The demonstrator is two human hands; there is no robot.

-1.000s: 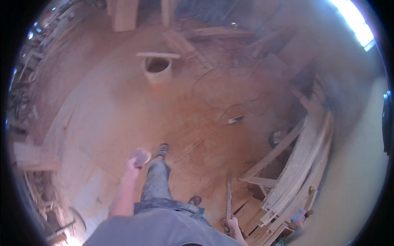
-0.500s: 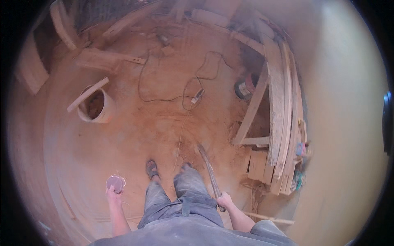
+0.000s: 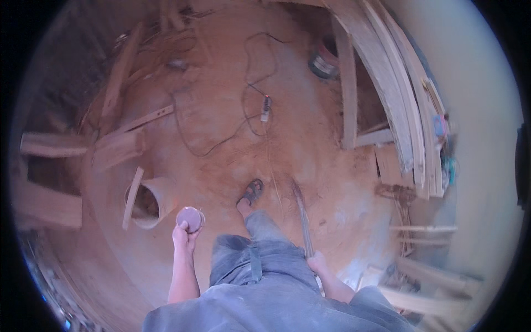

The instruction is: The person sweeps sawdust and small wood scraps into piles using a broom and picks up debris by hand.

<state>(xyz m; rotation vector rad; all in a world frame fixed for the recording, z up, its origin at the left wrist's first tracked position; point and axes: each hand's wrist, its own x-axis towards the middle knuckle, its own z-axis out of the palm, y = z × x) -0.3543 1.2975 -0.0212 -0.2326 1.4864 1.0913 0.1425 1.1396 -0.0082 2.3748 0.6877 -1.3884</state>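
My left hand (image 3: 182,235) is closed on a flat, round purplish disc (image 3: 190,219), thumb across its face. Paler edges show at the disc's right side. To the left of that hand stands a pale bucket (image 3: 164,200) with a short wooden board (image 3: 132,198) across its mouth. My right hand (image 3: 317,262), low beside my hip, is wrapped round the upper end of a long, thin, brownish stick (image 3: 303,220). It slants down and its far end reaches the floor in front of me; its exact kind cannot be made out.
A power strip (image 3: 266,109) with a dark cord (image 3: 206,153) lies on the dusty floor ahead. Long boards (image 3: 406,88) lean along the right wall beside a dark bucket (image 3: 323,65). Wooden beams (image 3: 52,206) lie at the left, and timber pieces (image 3: 437,276) at the lower right.
My body and view have turned and moved forward. My left hand with the disc has come closer to the pale bucket. Both hands keep their hold; one foot now shows ahead.
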